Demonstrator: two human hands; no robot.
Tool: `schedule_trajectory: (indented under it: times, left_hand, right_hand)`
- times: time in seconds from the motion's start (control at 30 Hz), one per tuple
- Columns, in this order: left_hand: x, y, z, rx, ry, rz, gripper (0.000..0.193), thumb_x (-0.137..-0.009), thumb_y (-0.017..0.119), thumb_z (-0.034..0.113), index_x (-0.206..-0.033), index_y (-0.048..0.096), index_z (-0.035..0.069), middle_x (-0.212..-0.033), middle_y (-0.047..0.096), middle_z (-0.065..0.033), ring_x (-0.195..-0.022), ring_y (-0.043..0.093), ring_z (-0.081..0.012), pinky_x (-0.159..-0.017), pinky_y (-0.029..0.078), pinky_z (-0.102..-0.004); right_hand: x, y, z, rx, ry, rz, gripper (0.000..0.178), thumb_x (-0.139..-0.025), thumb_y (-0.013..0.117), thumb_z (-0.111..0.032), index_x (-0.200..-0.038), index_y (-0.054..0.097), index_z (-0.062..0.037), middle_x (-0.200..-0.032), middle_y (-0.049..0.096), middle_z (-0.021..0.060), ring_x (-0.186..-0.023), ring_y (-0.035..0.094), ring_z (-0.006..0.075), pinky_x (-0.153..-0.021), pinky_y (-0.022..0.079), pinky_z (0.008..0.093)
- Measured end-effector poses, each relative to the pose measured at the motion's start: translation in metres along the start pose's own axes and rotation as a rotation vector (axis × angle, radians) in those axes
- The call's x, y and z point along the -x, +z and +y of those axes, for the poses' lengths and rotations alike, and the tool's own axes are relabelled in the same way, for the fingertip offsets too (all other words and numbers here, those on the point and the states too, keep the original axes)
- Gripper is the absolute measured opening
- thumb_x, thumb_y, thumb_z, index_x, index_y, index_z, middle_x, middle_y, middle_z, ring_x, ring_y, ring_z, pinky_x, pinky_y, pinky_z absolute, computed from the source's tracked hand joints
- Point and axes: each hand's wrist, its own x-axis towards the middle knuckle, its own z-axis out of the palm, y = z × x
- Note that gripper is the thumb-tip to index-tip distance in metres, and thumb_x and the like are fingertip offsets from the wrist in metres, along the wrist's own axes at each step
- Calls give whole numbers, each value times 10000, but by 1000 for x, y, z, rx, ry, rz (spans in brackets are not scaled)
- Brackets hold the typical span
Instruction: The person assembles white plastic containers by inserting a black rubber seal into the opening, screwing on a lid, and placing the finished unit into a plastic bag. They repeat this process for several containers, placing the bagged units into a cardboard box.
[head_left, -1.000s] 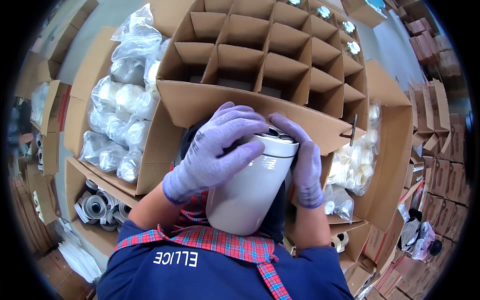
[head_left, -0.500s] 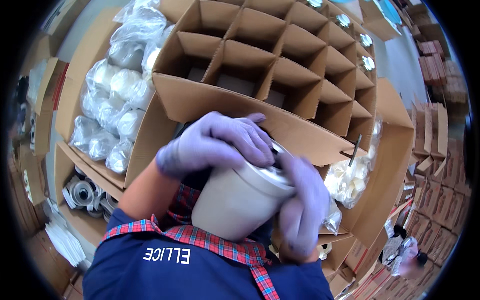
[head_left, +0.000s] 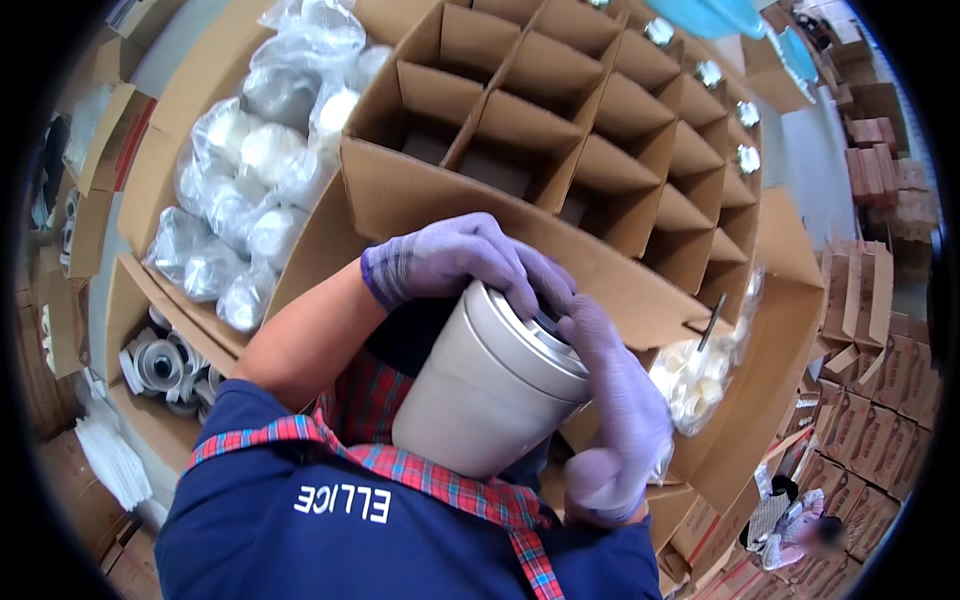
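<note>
A matte grey, tapered canister (head_left: 480,395) leans tilted against my body at chest height, its top pointing away to the right. A silvery rim and a small dark piece (head_left: 548,325) show at its top, partly hidden by my fingers. My left hand (head_left: 470,262), in a purple knit glove, curls over the far side of that top, fingers bent down onto it. From the right, my right hand (head_left: 618,415), gloved the same way, presses its fingertips on the same top, near the left fingertips. Both hands are closed about the canister's top end.
Just ahead stands a large carton (head_left: 500,190) with cardboard dividers; shiny round tops (head_left: 708,73) show in its far right cells. Left are a box of bagged white parts (head_left: 262,150) and one of grey ring-shaped parts (head_left: 163,365). More bagged parts (head_left: 690,385) lie right. A person (head_left: 795,530) is far right.
My left hand has shifted a little right and curled tighter over the canister's top. My right hand has turned slightly. The view has shifted, so the boxes sit lower.
</note>
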Motion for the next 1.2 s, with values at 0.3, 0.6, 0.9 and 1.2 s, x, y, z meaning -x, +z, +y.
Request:
schedule_trajectory:
  times: [0.3,0.6,0.9,1.2]
  left_hand:
    - [4,55,47,-623,-34,64,349,-812,730,209,-1116,753,37,-1151,733,-143,-1203,627,-301,-1181,214,-559]
    - [4,63,56,-1012,171,332,343,-873,629,201,-1151,701,14,-1229,675,-153,-1190,618,-343,-1180,229,-530]
    - [2,8,4,46,20,38,321,-892,546,183,-972,790,-11,-1143,726,-212,-1307,544,-368,-1220,190,-496]
    - [-3,27,18,-347,107,-121,297,-835,702,216,-1043,789,23,-1103,752,-149,-1219,613,-328,-1217,138,-552]
  right_hand:
    - [3,12,65,-560,338,-3,697,-987,393,-466,-1354,544,107,-1340,626,228,-1293,571,331,-1116,406,405]
    - [-2,11,111,-648,153,108,979,-977,278,-748,-1407,508,101,-1450,515,264,-1386,467,340,-1181,305,406]
    - [13,-11,31,-92,199,33,1007,-966,208,-775,-1288,607,91,-1315,616,257,-1237,604,369,-1081,430,417]
    - [23,1,46,43,85,-17,457,-1002,421,-254,-1220,597,108,-1246,619,312,-1180,600,474,-1042,469,489]
